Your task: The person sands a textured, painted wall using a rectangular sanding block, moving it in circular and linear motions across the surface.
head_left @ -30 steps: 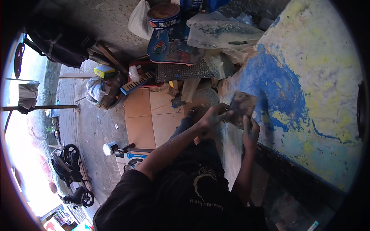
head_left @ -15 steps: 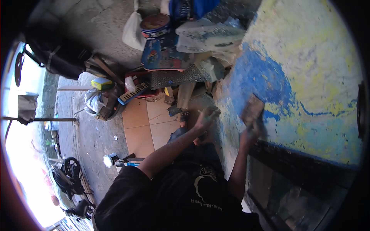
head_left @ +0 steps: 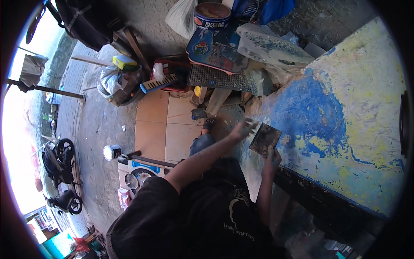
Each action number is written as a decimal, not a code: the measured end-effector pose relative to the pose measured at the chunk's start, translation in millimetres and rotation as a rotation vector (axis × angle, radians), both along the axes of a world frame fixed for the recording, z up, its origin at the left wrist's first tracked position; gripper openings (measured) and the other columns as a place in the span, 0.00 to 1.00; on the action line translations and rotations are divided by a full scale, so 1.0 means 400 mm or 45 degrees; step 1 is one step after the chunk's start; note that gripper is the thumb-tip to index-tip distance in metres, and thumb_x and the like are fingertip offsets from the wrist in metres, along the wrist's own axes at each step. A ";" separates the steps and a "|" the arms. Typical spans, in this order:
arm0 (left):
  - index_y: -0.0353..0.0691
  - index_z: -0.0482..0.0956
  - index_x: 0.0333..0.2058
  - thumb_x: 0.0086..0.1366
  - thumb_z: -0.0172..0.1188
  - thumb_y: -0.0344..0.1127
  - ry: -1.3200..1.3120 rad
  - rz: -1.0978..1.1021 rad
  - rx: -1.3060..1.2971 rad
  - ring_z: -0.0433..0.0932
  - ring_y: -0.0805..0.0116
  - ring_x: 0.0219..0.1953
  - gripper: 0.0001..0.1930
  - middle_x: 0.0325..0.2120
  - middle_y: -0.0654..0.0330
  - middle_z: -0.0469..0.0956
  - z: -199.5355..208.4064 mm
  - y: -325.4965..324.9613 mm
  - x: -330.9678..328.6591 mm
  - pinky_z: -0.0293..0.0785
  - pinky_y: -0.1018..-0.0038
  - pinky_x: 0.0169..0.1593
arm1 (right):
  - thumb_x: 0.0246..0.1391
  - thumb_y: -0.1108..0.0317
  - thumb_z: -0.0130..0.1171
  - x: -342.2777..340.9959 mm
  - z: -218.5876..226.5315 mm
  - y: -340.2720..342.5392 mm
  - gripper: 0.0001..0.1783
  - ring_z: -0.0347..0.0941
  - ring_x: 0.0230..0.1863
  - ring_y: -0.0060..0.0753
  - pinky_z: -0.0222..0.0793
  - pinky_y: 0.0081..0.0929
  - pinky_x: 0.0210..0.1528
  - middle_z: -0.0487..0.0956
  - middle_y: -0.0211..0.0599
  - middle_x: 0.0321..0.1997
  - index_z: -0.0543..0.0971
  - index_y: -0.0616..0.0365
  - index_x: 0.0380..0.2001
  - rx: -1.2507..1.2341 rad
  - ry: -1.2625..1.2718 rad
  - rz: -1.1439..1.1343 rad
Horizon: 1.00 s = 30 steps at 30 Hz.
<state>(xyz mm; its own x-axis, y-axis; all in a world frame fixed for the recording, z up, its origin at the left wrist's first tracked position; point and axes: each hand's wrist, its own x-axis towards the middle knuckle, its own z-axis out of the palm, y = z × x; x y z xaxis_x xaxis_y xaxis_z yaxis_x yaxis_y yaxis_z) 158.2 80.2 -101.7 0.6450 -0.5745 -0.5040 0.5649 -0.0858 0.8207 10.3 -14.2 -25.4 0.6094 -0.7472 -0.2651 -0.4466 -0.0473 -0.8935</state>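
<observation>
My right hand (head_left: 271, 158) pinches the lower edge of a flat, square, brown-black piece (head_left: 265, 139) with a worn, stained face; its material I cannot make out. My left hand (head_left: 243, 130) is just left of the piece, fingers stretched toward its edge, slightly smeared, with nothing visible in them. To the right of both hands lies a painted surface (head_left: 366, 99) with peeling pale, yellow and light-blue paint. A large patch of strong blue (head_left: 312, 105) spreads over it beside the piece.
A cluttered stand with a round cookie tin (head_left: 212, 16), a plastic sheet (head_left: 274, 45) and a dark grid panel (head_left: 217, 76) stands ahead. A toy keyboard (head_left: 158, 83) and a filled tub (head_left: 123, 86) are at left. A paint can (head_left: 112, 152) stands on the floor.
The square piece has come away from the blue patch, leftward, and its face is turned more fully into view. My left hand has reached toward it, fingers extended. The whole view has shifted.
</observation>
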 end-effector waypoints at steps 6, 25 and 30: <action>0.29 0.62 0.53 0.50 0.64 0.62 -0.069 0.656 0.457 0.69 0.59 0.51 0.44 0.48 0.48 0.71 -0.230 0.090 0.234 0.65 0.66 0.53 | 0.58 0.60 0.52 -0.065 -0.050 -0.059 0.16 0.72 0.34 0.23 0.73 0.22 0.33 0.75 0.31 0.33 0.76 0.65 0.36 0.124 -0.005 -0.037; 0.31 0.71 0.45 0.47 0.73 0.35 0.106 1.731 -0.052 0.72 0.69 0.40 0.28 0.42 0.58 0.74 -0.380 -0.042 0.506 0.67 0.74 0.47 | 0.57 0.63 0.50 -0.024 -0.058 -0.053 0.16 0.59 0.25 0.17 0.57 0.20 0.28 0.68 0.25 0.21 0.72 0.62 0.21 -0.166 0.389 0.018; 0.31 0.65 0.51 0.48 0.72 0.32 0.057 1.808 0.117 0.70 0.67 0.44 0.33 0.47 0.56 0.71 -0.386 -0.041 0.524 0.65 0.74 0.51 | 0.56 0.63 0.50 0.001 -0.044 -0.037 0.16 0.59 0.24 0.18 0.58 0.22 0.29 0.68 0.26 0.20 0.71 0.64 0.21 -0.261 0.451 -0.002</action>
